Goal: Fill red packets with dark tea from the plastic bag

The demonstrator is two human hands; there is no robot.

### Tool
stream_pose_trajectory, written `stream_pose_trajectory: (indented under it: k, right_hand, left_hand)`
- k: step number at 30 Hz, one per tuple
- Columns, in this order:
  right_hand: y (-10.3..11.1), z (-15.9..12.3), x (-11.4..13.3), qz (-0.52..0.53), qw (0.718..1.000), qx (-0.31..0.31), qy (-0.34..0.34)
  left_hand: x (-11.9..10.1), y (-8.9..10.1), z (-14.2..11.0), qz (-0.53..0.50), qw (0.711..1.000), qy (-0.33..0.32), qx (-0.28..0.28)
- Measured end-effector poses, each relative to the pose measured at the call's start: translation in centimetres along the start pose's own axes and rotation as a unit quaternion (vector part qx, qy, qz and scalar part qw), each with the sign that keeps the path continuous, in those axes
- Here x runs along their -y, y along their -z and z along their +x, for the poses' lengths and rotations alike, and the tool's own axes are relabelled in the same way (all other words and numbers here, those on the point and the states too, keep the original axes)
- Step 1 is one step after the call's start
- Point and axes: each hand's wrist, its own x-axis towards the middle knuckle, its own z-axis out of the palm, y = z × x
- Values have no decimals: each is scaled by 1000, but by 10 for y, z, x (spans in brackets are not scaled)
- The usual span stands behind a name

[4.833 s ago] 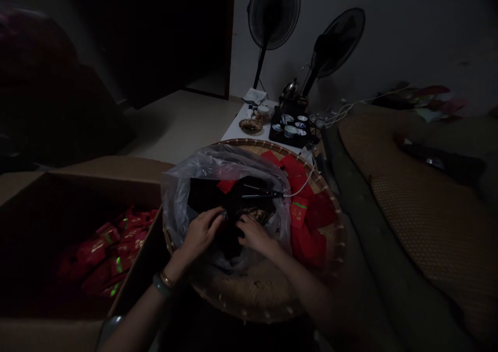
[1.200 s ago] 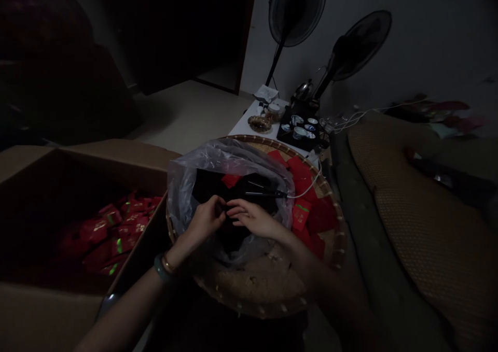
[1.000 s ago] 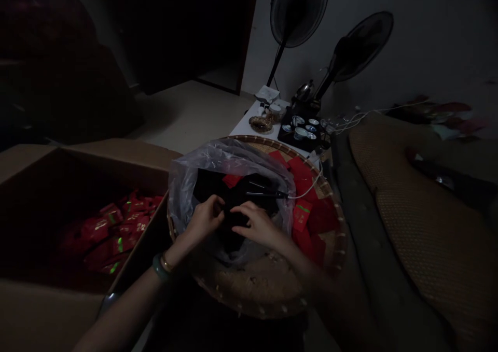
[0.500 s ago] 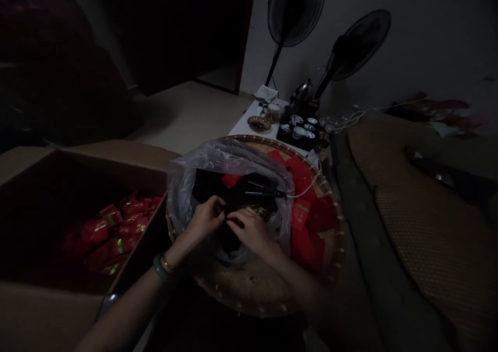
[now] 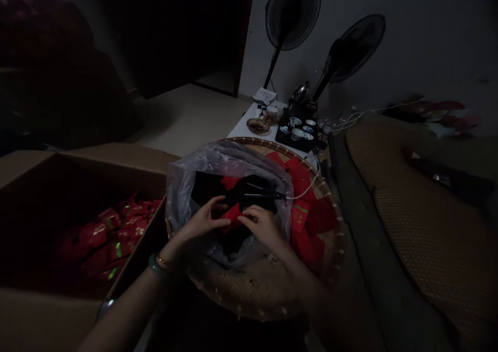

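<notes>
A small red packet [image 5: 233, 213] is between my two hands, over the mouth of a clear plastic bag [image 5: 218, 157]. My left hand [image 5: 204, 221] curls round its left side, thumb against it. The fingertips of my right hand [image 5: 262, 223] pinch its right edge. Dark contents fill the bag, with another red piece [image 5: 230, 182] among them. Just beyond my hands lies a black tong-like tool [image 5: 266, 196] with a white cord. The bag rests in a round woven basket [image 5: 249, 284]. Red packets [image 5: 300, 214] cover the basket's right side.
On the left stands an open cardboard box [image 5: 116, 155] with many red packets [image 5: 116, 233] inside. A low table [image 5: 243, 128] with a tea tray [image 5: 298, 134] and cups stands beyond the basket. Two fans [image 5: 293, 15] are behind it. A mat-covered seat [image 5: 420, 207] runs along the right.
A red packet now shows between my hands, where none was visible before. My left thumb and fingers have spread apart around it. The tool has stayed put.
</notes>
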Motion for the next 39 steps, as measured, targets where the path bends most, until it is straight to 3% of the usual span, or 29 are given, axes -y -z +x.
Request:
stream_pose_trajectory:
  k: [2, 4, 7, 12, 14, 17, 19, 21, 24, 27, 29, 32, 36, 39]
  right_hand:
    - [4, 0, -4, 50, 998, -7, -38]
    - [7, -1, -10, 102, 991, 0, -82]
    - [12, -3, -18, 173, 977, 12, -125]
    - [23, -4, -18, 236, 965, -5, -116]
    - [22, -4, -15, 236, 964, -39, -117]
    - [12, -6, -12, 210, 964, -96, -129]
    - [3, -6, -8, 191, 968, -96, -130]
    - [-3, -5, -3, 181, 973, -73, -124]
    - [-2, -3, 3, 167, 976, -70, -119]
    - [12, -1, 0, 134, 977, -119, -114]
    - [22, -1, -7, 91, 983, -129, -97]
    - [28, -5, -17, 21, 995, -71, -67]
    - [22, -8, -11, 42, 997, -55, -45]
    - [14, -3, 1, 72, 995, -29, -60]
  left_hand:
    - [2, 0, 0, -45, 995, 45, 83]
    - [2, -1, -1, -53, 989, 64, 123]
    - [2, -2, -1, -44, 988, 76, 124]
    - [7, 3, 3, 8, 991, 91, 99]
    - [7, 0, 2, 40, 994, 68, 70]
    - [1, -13, -5, 117, 992, -49, 3]
    - [-2, -27, -9, 180, 975, -128, -13]
    - [-1, -40, -11, 206, 968, -141, -3]
    - [4, -51, -8, 155, 983, -96, 4]
    - [4, -49, -6, 7, 999, -27, 47]
    - [-2, -43, -9, -131, 984, 49, 115]
    - [-15, -33, -17, -263, 940, 129, 173]
    - [-26, -30, -21, -313, 909, 162, 223]
    - [-24, -35, -19, -291, 914, 171, 227]
